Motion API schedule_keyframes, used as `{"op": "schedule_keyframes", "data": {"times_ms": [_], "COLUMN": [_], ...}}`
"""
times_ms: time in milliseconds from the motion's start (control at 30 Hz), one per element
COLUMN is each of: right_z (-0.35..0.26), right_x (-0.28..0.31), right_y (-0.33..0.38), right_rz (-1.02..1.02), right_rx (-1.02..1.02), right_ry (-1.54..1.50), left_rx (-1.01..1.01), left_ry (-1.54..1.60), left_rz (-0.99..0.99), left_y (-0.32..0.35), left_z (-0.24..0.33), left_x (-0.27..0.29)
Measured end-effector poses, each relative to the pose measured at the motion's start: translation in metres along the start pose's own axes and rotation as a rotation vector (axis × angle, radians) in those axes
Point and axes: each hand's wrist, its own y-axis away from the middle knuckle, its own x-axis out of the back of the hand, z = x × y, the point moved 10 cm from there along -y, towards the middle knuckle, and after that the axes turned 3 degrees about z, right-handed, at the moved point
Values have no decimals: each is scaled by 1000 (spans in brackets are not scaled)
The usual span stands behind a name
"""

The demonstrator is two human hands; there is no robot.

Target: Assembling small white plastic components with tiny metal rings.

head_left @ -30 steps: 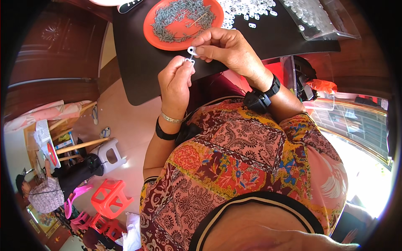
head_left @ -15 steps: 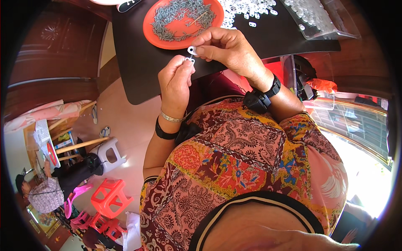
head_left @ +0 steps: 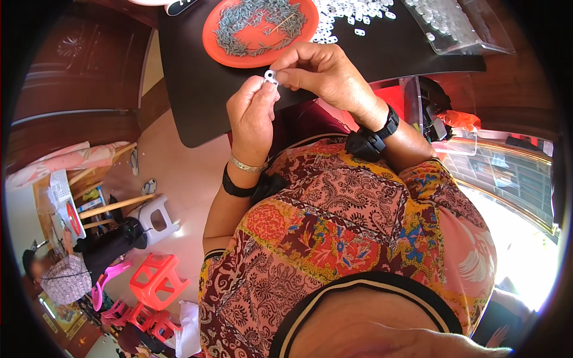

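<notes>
Just in front of an orange plate (head_left: pixel 209 37) on the black table, my two hands meet. My left hand (head_left: pixel 250 116) pinches a small white plastic piece between thumb and fingertips. My right hand (head_left: pixel 327 70) has thumb and forefinger closed on a small white plastic piece with a round hole (head_left: pixel 270 75). The two pieces are pressed together, so their joint is mostly hidden by the fingers. Many small grey screws (head_left: pixel 230 33) and one thin yellowish stick lie in the plate.
Loose white plastic pieces (head_left: pixel 358 11) lie right of the plate, beside a clear tray (head_left: pixel 477 49) of more pieces. Below the table's right edge is a clear box (head_left: pixel 416 107). Red stools (head_left: pixel 158 280), a grey stool (head_left: pixel 160 221) and another person (head_left: pixel 68 277) are at left.
The holed white piece has come down against the piece in my left hand; the gap with the thin pin between them is gone. The hands have drawn closer together.
</notes>
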Motion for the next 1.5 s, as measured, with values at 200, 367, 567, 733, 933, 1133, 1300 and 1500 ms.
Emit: {"op": "schedule_keyframes", "data": {"times_ms": [200, 367, 567, 733, 933, 1133, 1300, 1500], "right_z": [0, -3, -8, -11, -13, -33, -35, -42], "right_x": [1, -5, -5, -6, -6, -7, -9, -10], "right_y": [0, 3, 3, 4, 5, 6, 7, 9], "right_rz": [-19, -19, -28, -50, -27, 67, 32, 72], "right_rx": [-15, 23, 54, 92, 91, 286, 295, 387], "right_ry": [11, -44, 75, 113, 140, 498, 463, 547], "left_rx": [-18, -6, 59, 53, 63, 42, 41, 48], "left_ry": [-36, 117, 129, 170, 143, 180, 262, 173], "left_rz": [-12, 3, -15, -4, 41, 11, 70, 74], "left_y": [0, -3, -3, -4, -4, -5, -5, -6], "left_z": [4, 1, -6, -7, -7, -7, -5, -9], "left_x": [-2, -2, -3, -4, -4, -6, -3, -1]}}
